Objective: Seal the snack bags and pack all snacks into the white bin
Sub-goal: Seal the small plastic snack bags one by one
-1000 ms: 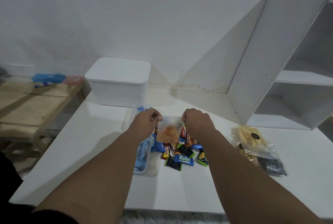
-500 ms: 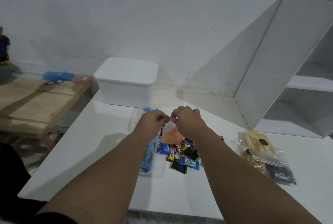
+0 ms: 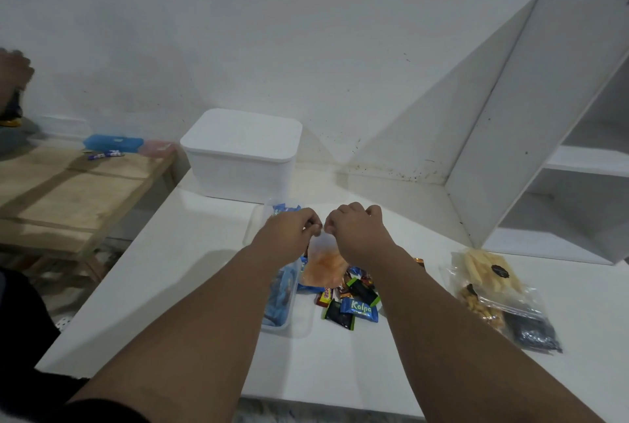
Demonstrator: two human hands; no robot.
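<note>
one clear snack bag [image 3: 323,264], orange contents, held upright

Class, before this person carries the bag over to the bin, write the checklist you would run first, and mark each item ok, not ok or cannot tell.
1. Grip on the bag: ok. The left hand and right hand pinch its top edge.
2. Seal closed across the whole top: cannot tell, the fingers hide it.
3. Bin open to receive: not ok, its lid is on.
4. Candies packed: not ok, they lie in a pile on the table.
5. Side bags sealed: cannot tell.
</note>
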